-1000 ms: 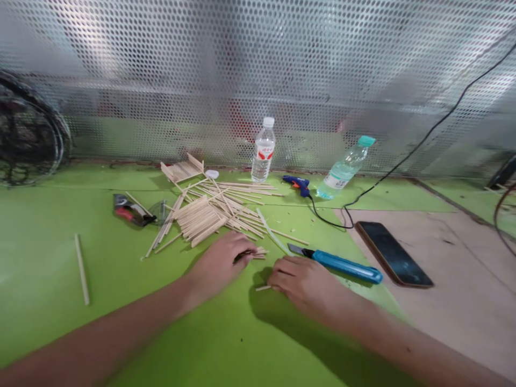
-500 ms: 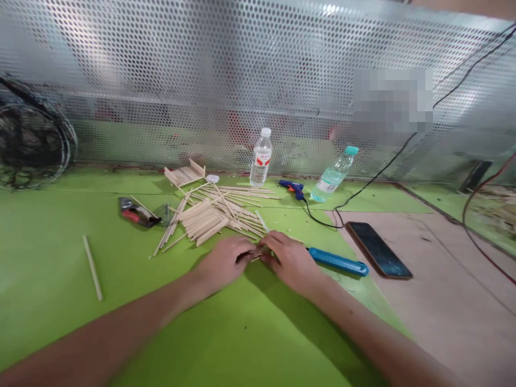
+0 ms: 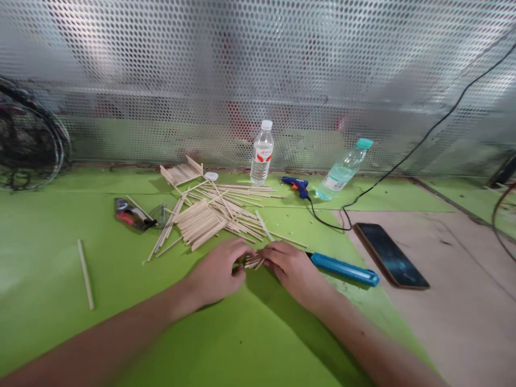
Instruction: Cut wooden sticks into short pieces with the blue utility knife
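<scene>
My left hand (image 3: pixel 217 271) and my right hand (image 3: pixel 291 266) meet on the green table (image 3: pixel 121 279), fingers pinched around a small bundle of short wooden sticks (image 3: pixel 253 262) between them. Just beyond lies a large pile of long wooden sticks (image 3: pixel 209 215). A blue utility knife (image 3: pixel 342 268) lies right beside my right hand, its blade end hidden behind the hand.
Two water bottles (image 3: pixel 261 152) (image 3: pixel 342 169) and a blue glue gun (image 3: pixel 296 186) with a black cord stand near the perforated metal wall. A phone (image 3: pixel 390 253) lies on brown board at right. Red pliers (image 3: pixel 131 215), a loose stick (image 3: pixel 85 274) and a fan (image 3: pixel 24 140) are at left.
My right hand moved left from beside the knife to join my left hand at the short sticks; both hands now pinch the bundle and have lifted its ends slightly.
</scene>
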Demonstrator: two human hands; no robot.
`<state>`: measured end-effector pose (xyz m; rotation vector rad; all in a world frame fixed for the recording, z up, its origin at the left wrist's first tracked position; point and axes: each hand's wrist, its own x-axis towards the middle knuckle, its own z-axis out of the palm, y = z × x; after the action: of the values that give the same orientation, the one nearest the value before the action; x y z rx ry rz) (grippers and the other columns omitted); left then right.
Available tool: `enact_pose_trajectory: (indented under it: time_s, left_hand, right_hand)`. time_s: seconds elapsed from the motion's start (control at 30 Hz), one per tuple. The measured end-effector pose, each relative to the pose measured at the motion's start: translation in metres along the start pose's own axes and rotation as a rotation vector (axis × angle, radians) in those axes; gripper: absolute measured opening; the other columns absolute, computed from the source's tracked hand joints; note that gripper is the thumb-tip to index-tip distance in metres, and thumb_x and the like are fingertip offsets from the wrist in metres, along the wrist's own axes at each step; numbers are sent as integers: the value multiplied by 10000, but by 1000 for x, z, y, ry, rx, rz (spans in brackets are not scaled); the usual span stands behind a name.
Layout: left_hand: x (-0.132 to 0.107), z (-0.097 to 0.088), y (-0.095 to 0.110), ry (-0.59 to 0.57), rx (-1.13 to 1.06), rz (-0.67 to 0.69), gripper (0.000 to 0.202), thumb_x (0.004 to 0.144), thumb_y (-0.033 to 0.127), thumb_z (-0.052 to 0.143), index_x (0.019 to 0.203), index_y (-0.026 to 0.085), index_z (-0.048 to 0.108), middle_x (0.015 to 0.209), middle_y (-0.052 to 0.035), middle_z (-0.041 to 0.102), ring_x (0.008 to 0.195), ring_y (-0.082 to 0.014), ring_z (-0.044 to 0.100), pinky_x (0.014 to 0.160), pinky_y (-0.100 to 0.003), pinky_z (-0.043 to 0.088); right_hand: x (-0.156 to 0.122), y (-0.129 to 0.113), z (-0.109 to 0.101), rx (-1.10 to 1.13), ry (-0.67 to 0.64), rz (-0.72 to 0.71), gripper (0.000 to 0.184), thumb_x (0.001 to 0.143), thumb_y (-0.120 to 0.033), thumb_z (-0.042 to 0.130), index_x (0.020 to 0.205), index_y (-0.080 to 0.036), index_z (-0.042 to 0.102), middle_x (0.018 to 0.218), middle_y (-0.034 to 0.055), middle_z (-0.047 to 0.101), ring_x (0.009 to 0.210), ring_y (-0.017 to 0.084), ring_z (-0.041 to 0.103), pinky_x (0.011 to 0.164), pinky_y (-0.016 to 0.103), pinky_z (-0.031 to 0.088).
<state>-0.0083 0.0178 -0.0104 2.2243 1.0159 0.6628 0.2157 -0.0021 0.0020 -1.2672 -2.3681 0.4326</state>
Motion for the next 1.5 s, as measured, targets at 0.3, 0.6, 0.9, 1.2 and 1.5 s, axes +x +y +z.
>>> enact_pose_trajectory:
  time_s: [0.3,0.6,0.9,1.2,1.5]
  left_hand:
    - [5,-2,7,-47,22,-34,262,851,88,580,1056,226,666,1036,-54,684,946,-225,650,866,-449,574]
    - [6,-2,2,-128,45,-69,213,966,384,605,1028,232,740,1052,-58,702,984,-240,655,892,-486,562]
    - [5,1,2,-79,164,68,157,948,173,625,1006,196,769,1010,-39,732,931,-206,668,855,-434,581]
    - [2,5,2,-46,241,103,210,976,223,570,1022,179,770,1001,-57,733,892,-205,676,780,-418,615]
    - [3,1,4,-35,235,73,187,950,218,588,1000,201,768,1001,-38,743,916,-211,689,794,-442,603]
  right_hand:
    - [-1,-1,0,32,8,10,199,960,-107,567,1063,-157,730,1018,83,701,931,210,644,857,378,544]
    - [-2,0,6,1,48,2,196,963,-107,555,1018,-160,735,1006,80,705,906,219,639,829,382,548]
    - [-5,-4,2,-60,52,-12,217,974,-132,546,1076,-198,726,1031,54,720,910,220,647,800,386,558]
    - [-6,-4,-3,-26,32,-174,220,960,-127,591,1107,-204,736,1099,34,754,977,216,659,877,392,571]
    - [-4,-3,-1,-59,66,-184,223,908,-37,622,1018,-175,759,1061,32,767,952,196,673,826,335,588]
